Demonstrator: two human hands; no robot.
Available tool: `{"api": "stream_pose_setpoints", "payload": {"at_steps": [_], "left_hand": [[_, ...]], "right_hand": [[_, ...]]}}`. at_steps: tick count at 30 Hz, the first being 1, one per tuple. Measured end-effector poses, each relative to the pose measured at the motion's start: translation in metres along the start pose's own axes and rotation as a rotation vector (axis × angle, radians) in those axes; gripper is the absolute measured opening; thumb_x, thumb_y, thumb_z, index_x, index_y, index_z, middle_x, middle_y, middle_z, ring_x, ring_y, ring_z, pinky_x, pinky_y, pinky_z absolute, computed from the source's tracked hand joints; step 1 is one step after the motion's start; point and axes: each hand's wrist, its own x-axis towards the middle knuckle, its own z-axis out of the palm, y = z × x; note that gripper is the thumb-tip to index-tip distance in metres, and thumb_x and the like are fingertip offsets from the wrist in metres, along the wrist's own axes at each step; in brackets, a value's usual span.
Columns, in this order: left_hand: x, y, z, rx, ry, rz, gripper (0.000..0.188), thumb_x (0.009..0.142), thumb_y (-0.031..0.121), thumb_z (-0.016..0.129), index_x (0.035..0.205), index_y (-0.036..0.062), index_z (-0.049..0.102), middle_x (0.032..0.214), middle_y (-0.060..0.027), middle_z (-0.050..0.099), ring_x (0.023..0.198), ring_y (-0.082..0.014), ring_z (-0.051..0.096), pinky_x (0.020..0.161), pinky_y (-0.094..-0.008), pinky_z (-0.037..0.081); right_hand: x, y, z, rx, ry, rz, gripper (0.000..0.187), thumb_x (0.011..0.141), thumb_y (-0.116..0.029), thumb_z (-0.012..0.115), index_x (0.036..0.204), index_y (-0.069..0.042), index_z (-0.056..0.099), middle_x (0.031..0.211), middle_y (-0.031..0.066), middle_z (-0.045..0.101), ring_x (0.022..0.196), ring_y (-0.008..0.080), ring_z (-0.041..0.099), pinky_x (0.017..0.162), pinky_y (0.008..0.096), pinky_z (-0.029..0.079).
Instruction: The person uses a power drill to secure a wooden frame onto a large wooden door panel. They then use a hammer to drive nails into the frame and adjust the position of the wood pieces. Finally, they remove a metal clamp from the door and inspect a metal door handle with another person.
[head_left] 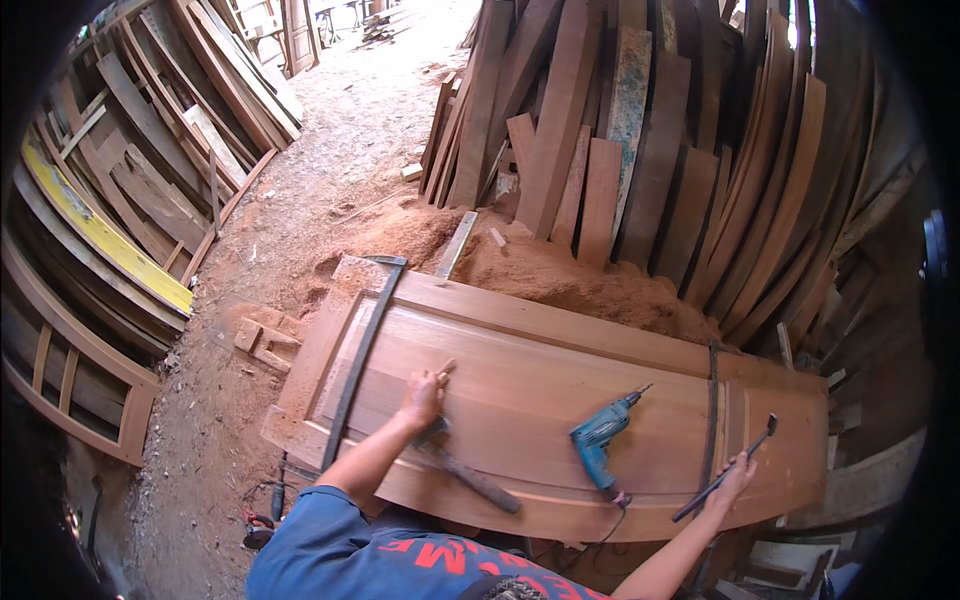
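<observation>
Door: a big wooden door (560,400) lies flat in the middle of the frame, on a surface I cannot see under it.
Clamps: a long dark clamp bar (362,352) crosses the door at its left end, and another clamp bar (711,420) crosses it near the right end.
How far along: the door looks put together and both bars are on it, so the frame seems done. A small wooden peg (445,369) sticks out past the left hand, so some pegs may not be driven in yet.
Left hand: the left hand (422,400) is curled shut at the peg, pinching it, I think; the view is too small to be sure.
Hammer: a hammer (470,472) lies on the door, just below the left hand.
Right hand: the right hand (738,472) is closed around a thin metal rod (722,468) at the lower right.
Drill: a blue drill (600,440) lies on the door between the two hands.
Around: sawdust (560,270) is piled above the door, and planks (650,130) lean along the top.
</observation>
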Motion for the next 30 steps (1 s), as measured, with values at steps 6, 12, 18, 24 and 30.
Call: {"api": "stream_pose_setpoints", "payload": {"at_steps": [6, 12, 18, 24, 30], "left_hand": [[-0.009, -0.007, 0.004, -0.069, 0.019, 0.082, 0.02, 0.088, 0.022, 0.069, 0.093, 0.0028, 0.068, 0.107, -0.0176, 0.065, 0.104, -0.0362, 0.06, 0.089, -0.049, 0.051], [-0.012, -0.014, -0.012, -0.444, 0.132, 0.039, 0.016, 0.092, 0.016, 0.068, 0.102, 0.0044, 0.061, 0.104, -0.0146, 0.067, 0.091, -0.0316, 0.066, 0.076, -0.0433, 0.054], [-0.012, -0.043, -0.049, -1.406, 0.022, -0.452, 0.022, 0.103, 0.013, 0.059, 0.122, 0.0076, 0.049, 0.104, -0.0097, 0.07, 0.085, -0.0159, 0.07, 0.068, -0.0288, 0.057], [-0.091, -0.087, -0.129, -1.489, 0.136, -0.664, 0.022, 0.098, 0.013, 0.068, 0.115, 0.007, 0.057, 0.102, -0.007, 0.07, 0.092, -0.0175, 0.071, 0.076, -0.0298, 0.059], [-0.162, -0.122, -0.137, -1.491, 0.52, -0.825, 0.009, 0.097, 0.005, 0.067, 0.104, 0.0026, 0.061, 0.09, -0.0072, 0.069, 0.081, -0.0159, 0.071, 0.07, -0.0279, 0.059]], "right_hand": [[-0.206, -0.035, 0.093, 0.018, -0.311, 0.132, 0.009, 0.102, -0.017, 0.055, 0.1, -0.013, 0.048, 0.076, -0.001, 0.052, 0.057, 0.0069, 0.049, 0.044, 0.0216, 0.041], [-0.291, -0.024, 0.146, 0.005, -0.558, 0.268, 0.014, 0.096, -0.01, 0.06, 0.103, -0.008, 0.049, 0.076, 0.0026, 0.053, 0.057, 0.0082, 0.05, 0.044, 0.0219, 0.042], [-0.338, -0.034, 0.192, 0.134, -0.847, 0.448, 0.014, 0.098, -0.012, 0.059, 0.11, -0.01, 0.053, 0.078, 0.0027, 0.055, 0.059, 0.0087, 0.052, 0.049, 0.0225, 0.043], [-0.357, 0.002, 0.218, -0.07, -0.983, 0.505, 0.014, 0.102, -0.017, 0.059, 0.112, -0.008, 0.058, 0.071, 0.0015, 0.056, 0.051, 0.0075, 0.048, 0.044, 0.0226, 0.04], [-0.361, 0.022, 0.224, -0.231, -1.196, 0.419, 0.015, 0.1, -0.018, 0.061, 0.111, -0.007, 0.058, 0.071, 0.0005, 0.056, 0.05, 0.0076, 0.049, 0.043, 0.0232, 0.041]]}}
